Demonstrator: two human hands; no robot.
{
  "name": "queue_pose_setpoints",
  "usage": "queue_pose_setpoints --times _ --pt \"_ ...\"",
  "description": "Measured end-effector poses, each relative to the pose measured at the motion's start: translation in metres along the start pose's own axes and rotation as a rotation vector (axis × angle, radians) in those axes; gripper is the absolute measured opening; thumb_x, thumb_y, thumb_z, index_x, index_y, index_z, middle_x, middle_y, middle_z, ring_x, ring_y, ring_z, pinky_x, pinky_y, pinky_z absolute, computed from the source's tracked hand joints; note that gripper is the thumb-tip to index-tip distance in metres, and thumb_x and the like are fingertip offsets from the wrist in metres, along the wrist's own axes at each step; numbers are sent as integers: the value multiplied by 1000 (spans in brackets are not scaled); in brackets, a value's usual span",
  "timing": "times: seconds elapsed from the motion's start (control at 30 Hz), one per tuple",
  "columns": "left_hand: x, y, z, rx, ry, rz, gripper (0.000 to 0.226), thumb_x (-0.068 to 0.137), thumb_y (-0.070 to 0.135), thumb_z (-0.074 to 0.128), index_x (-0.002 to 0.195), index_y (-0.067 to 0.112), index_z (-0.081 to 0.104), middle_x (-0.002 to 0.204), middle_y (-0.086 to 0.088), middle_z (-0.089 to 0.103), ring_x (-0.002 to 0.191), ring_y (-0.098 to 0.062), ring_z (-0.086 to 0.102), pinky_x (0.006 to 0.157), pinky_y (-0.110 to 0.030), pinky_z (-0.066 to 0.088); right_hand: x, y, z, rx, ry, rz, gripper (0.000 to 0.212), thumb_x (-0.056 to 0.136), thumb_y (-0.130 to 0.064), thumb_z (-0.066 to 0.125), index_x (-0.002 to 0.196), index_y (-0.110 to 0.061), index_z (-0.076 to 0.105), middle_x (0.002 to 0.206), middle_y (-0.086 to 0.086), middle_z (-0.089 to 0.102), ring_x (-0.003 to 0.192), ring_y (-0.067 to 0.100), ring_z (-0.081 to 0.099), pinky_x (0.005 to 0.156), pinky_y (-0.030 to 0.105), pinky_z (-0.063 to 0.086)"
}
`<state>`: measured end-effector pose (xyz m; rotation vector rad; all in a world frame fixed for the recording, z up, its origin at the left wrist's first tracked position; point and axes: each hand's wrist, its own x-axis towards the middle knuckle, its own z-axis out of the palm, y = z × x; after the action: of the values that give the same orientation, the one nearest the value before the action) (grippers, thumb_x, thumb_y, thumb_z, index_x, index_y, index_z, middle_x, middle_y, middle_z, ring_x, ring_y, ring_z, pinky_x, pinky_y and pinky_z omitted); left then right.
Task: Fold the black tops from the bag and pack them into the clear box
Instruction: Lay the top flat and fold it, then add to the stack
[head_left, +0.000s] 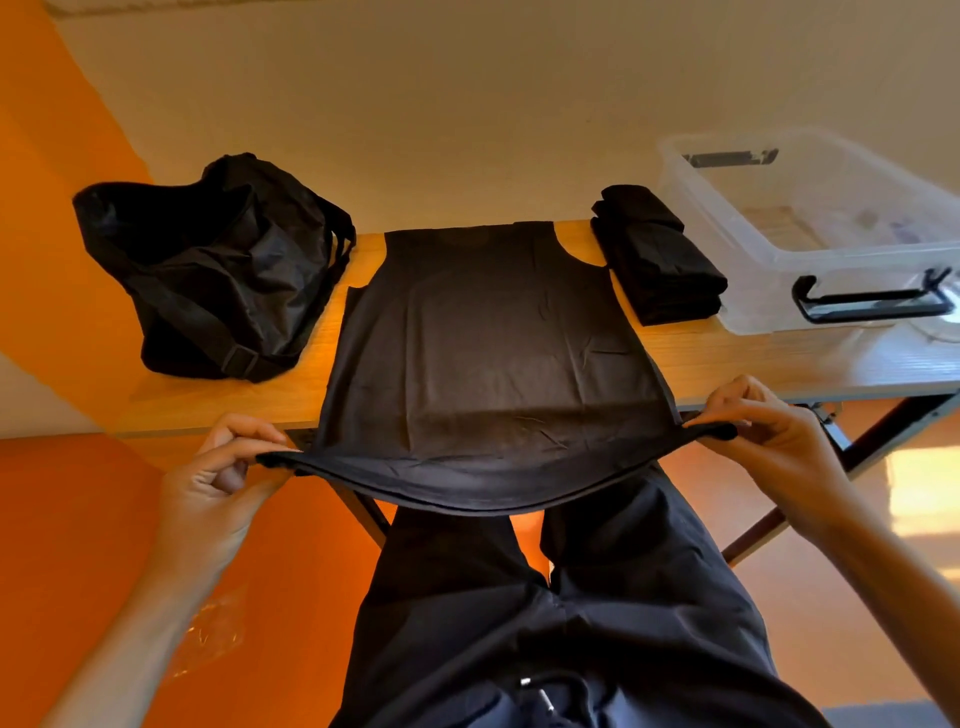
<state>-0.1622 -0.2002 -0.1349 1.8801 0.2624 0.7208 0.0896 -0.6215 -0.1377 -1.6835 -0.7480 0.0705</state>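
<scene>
1. Black fabric fills the middle of your view: a sleeveless black top (493, 338) lies flat on the wooden table (779, 358), with its neck at twelve o'clock and its hem at six o'clock.
2. The hem reaches past the table's near edge. It sags in a shallow curve between your two hands, above your dark trousers (597, 597).
3. Your left hand (218, 483) is at eight o'clock from the top's middle. Thumb and curled fingers pinch the left corner of the hem, and the palm faces you.
4. Your right hand (769, 431) is at four o'clock. It pinches the right corner of the hem between thumb and fingertips, and the other fingers are bent above the cloth.
5. Both hands are just off the table's near edge, level with each other, with the hem pulled fairly taut between them.
6. At ten o'clock the black bag (218, 270) slumps on the table with its mouth open toward the far side. Its strap runs across the front. It sits near the top's left side but does not touch it.
7. At two o'clock a stack of folded tops (660, 260) sits just beside the spread top's right shoulder.
8. Further out at two o'clock is the clear box (727, 218), with no lid on it and a black handle (872, 301) at its near end. The folded stack lies against or very near its left wall; you cannot tell which.
9. You cannot make out what shows through the box's floor.
</scene>
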Motion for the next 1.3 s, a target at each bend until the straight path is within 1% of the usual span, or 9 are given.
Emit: queue_pose_setpoints --times 0.1,0.17,0.27,0.37,0.53,0.73,0.9,1.13,1.3 --pt "18 10 3 -4 11 -1 15 86 -5 64 92 6 72 98 -2 68 92 -11 62 83 -27 52 14 -3 -1 -3 13 41 44 85 -52 73 101 -11 75 104 6 68 102 29 62 84 36 54" --pt "32 11 4 -20 59 -25 24 91 5 62 90 25 75 87 7 69 82 -14 61 74 -25 50 27 -1 -1 -48 24 49 28 88 -33 67 103 -11 74 100 13 69 98 38 63 80 42 55" --pt "54 7 12 4 114 -39 22 97 15 60 89 32 71 77 4 64 73 -24 58 62 -34 47 49 9 5 -57 116 58 52 89 -45 69 98 6 65 89 28 63 87 48 60 68 39 55" --pt "78 2 29 65 178 -48 24 102 11 59 85 27 64 70 13 61 67 -3 57 59 -15 43 75 21 13 -91 185 69 68 88 -58 69 88 9 58 81 33 56 82 53 55 67 53 51" --pt "128 -8 45 298 298 -14 23 101 18 62 81 8 57 71 -7 58 67 -16 56 62 -35 44 127 25 25 -284 213 93 44 97 -28 66 66 -3 47 59 18 43 54 22 42 63 36 38" --pt "180 -16 60 390 382 -49 41 102 20 61 67 20 40 58 -1 41 52 -5 41 52 -15 31 179 42 26 -470 282 104 44 98 -31 67 64 -5 55 56 14 50 52 29 46 57 32 39" --pt "209 -32 66 444 364 -132 19 101 22 62 84 13 60 68 -2 60 63 -7 58 60 -13 41 210 41 29 -657 249 89 42 98 -28 66 62 -12 52 50 4 46 47 21 44 55 28 36" --pt "236 -34 71 586 338 -121 15 102 22 60 95 9 62 71 -3 62 64 -11 59 60 -22 40 237 27 43 -1090 204 22 23 95 -30 68 75 -19 69 71 -3 55 73 17 52 58 23 26" --pt "251 -35 72 718 280 -163 25 105 25 55 86 9 55 66 -6 56 60 -14 54 55 -28 35 267 29 41 -1193 80 84 30 94 -31 66 68 -16 68 80 2 54 93 29 48 83 37 27"
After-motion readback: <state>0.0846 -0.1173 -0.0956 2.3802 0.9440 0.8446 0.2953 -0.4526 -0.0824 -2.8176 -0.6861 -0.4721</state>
